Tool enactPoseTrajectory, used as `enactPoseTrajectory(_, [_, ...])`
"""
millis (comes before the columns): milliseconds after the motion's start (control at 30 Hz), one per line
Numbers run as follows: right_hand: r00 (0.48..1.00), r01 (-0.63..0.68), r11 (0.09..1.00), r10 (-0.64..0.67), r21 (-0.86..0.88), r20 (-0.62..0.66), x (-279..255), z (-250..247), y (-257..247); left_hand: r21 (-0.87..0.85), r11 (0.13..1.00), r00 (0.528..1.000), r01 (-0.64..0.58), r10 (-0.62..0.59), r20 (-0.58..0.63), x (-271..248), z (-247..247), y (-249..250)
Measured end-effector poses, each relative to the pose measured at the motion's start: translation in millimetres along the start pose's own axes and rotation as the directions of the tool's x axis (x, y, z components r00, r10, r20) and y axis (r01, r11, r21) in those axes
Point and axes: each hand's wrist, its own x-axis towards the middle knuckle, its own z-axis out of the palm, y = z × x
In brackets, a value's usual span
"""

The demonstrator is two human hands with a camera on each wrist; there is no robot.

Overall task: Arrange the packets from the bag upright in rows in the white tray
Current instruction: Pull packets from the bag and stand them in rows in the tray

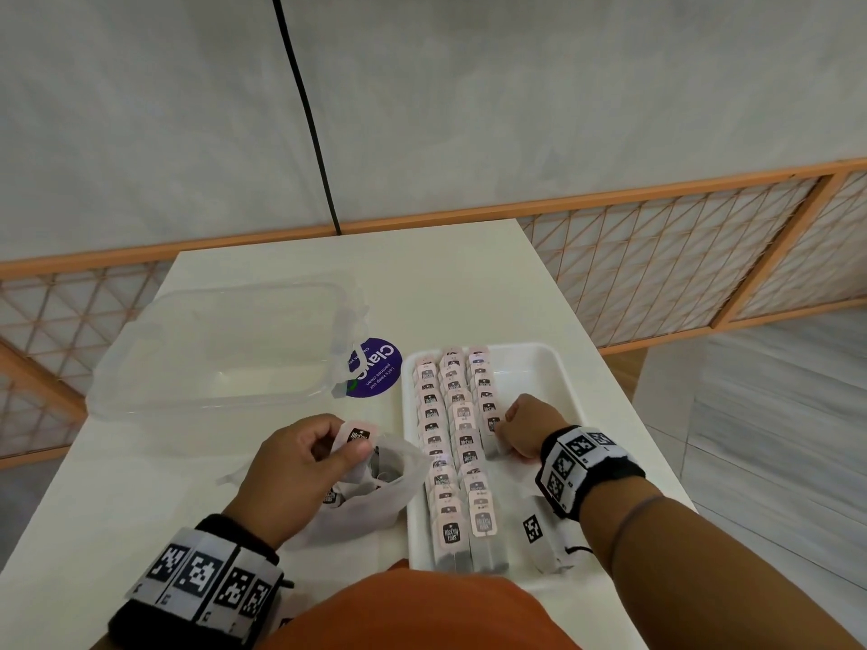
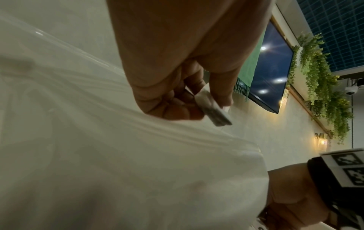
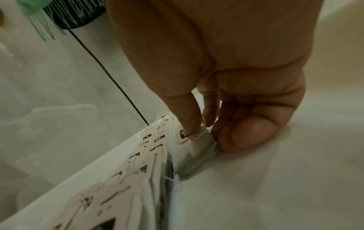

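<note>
The white tray (image 1: 535, 375) holds three rows of upright pink-tagged tea packets (image 1: 450, 443); the third row is shorter. My right hand (image 1: 509, 436) is inside the tray and pinches a packet (image 3: 201, 149) at the near end of that third row, its lower edge on the tray floor (image 3: 275, 186). My right hand (image 3: 204, 133) has its curled fingers resting on the floor. My left hand (image 1: 338, 450) pinches another packet (image 1: 357, 436) above the open mouth of the clear plastic bag (image 1: 375, 499), left of the tray. In the left wrist view the same packet (image 2: 214, 110) sits between thumb and fingers.
A clear plastic container (image 1: 220, 354) lies at the back left of the white table. A purple round sticker (image 1: 375, 368) sits between it and the tray. A loose white strip with a square marker (image 1: 532, 530) lies in the tray's near right part. An orange lattice railing (image 1: 657, 255) runs behind the table.
</note>
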Motion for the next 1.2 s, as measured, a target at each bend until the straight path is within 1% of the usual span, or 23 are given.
enactPoseTrajectory(67, [1.000,-0.001,1.000,0.001,0.004,-0.007,-6.2,-3.1,-3.3,0.017,1.000,1.000,-0.008,0.008,-0.008,-0.1,0.2,0.3])
enactPoseTrajectory(100, [0.999,0.019,1.000,-0.019,0.006,-0.036,-10.5,-5.1,-6.4,0.016,1.000,1.000,-0.011,0.011,-0.013,0.1,-0.4,-0.1])
enactPoseTrajectory(133, [0.995,0.067,0.998,-0.065,0.016,-0.079,-16.1,-7.1,-10.6,0.001,1.000,1.000,-0.012,0.012,-0.021,0.5,-1.0,-0.3])
enactPoseTrajectory(200, [0.967,0.229,0.971,-0.218,0.073,-0.134,-34.1,-11.4,-25.0,-0.050,0.999,0.999,-0.007,0.005,-0.039,2.5,-2.1,-0.9])
enactPoseTrajectory(233, [0.941,0.329,0.938,-0.316,0.109,-0.120,-45.5,-12.9,-33.8,-0.065,0.998,0.999,-0.008,0.005,-0.044,3.3,-2.1,-0.6])
enactPoseTrajectory(267, [0.905,0.425,0.895,-0.418,0.135,-0.077,-57.8,-14.5,-43.2,-0.072,0.997,0.999,-0.013,0.010,-0.045,4.0,-1.9,0.5])
enactPoseTrajectory(333, [0.819,0.559,0.813,-0.572,0.165,0.040,-80.5,-12.9,-60.9,-0.088,0.996,0.999,-0.025,0.022,-0.031,4.6,-1.1,2.9])
enactPoseTrajectory(367, [0.783,0.598,0.780,-0.618,0.181,0.076,-89.7,-10.1,-67.2,-0.100,0.994,0.999,-0.032,0.031,-0.015,4.4,-0.7,4.8])
enactPoseTrajectory(433, [0.735,0.648,0.730,-0.674,0.216,0.073,-99.7,-2.9,-73.9,-0.125,0.991,0.998,-0.052,0.055,0.018,2.4,-0.3,7.7])
enactPoseTrajectory(500, [0.724,0.658,0.711,-0.688,0.250,0.053,-103.3,-1.4,-75.2,-0.108,0.992,0.997,-0.066,0.070,0.035,0.1,-0.5,10.4])
enactPoseTrajectory(533, [0.732,0.645,0.715,-0.679,0.272,0.050,-103.4,-3.7,-74.4,-0.084,0.994,0.997,-0.068,0.071,0.036,-0.7,-1.0,11.5])
enactPoseTrajectory(600, [0.775,0.606,0.748,-0.631,0.270,0.009,-96.8,-12.2,-69.6,-0.004,0.999,0.998,-0.046,0.046,0.038,-1.0,-3.2,8.6])
enactPoseTrajectory(633, [0.800,0.592,0.777,-0.598,0.214,-0.048,-90.3,-17.2,-65.4,0.062,0.998,0.998,-0.033,0.030,0.048,-0.3,-4.5,5.0])
enactPoseTrajectory(667, [0.819,0.574,0.810,-0.564,0.122,-0.108,-82.7,-22.8,-59.7,0.150,0.988,0.998,-0.027,0.017,0.064,0.8,-5.5,-0.3])
enactPoseTrajectory(700, [0.835,0.540,0.841,-0.530,0.033,-0.148,-75.6,-28.7,-53.7,0.249,0.968,0.997,-0.022,0.001,0.083,1.8,-5.9,-6.3])
enactPoseTrajectory(733, [0.856,0.495,0.869,-0.492,-0.025,-0.159,-68.6,-34.2,-47.6,0.338,0.941,0.995,-0.020,-0.015,0.103,2.4,-5.0,-11.5])
enactPoseTrajectory(800, [0.903,0.402,0.909,-0.414,-0.113,-0.113,-57.2,-42.7,-35.9,0.428,0.904,0.988,-0.024,-0.043,0.147,3.4,-1.4,-20.3])
enactPoseTrajectory(867, [0.936,0.320,0.915,-0.345,-0.245,-0.067,-50.7,-47.0,-26.4,0.445,0.895,0.982,-0.038,-0.049,0.183,5.6,2.1,-25.2])
enactPoseTrajectory(967, [0.974,0.225,0.928,-0.222,-0.296,0.046,-44.5,-43.5,-17.0,0.491,0.871,0.979,-0.030,-0.074,0.191,12.6,6.0,-30.0])
enactPoseTrajectory(1067, [0.984,0.134,0.947,-0.093,-0.290,0.151,-36.9,-33.6,-10.3,0.566,0.824,0.977,-0.013,-0.109,0.181,18.8,11.3,-36.1])
enactPoseTrajectory(1133, [0.984,0.094,0.954,-0.046,-0.284,0.170,-31.0,-27.8,-6.9,0.600,0.800,0.977,-0.012,-0.117,0.176,22.4,15.4,-40.8])
enactPoseTrajectory(1200, [0.985,0.079,0.963,-0.036,-0.259,0.166,-27.3,-25.2,-5.2,0.618,0.787,0.977,-0.007,-0.126,0.172,23.8,18.7,-41.4])
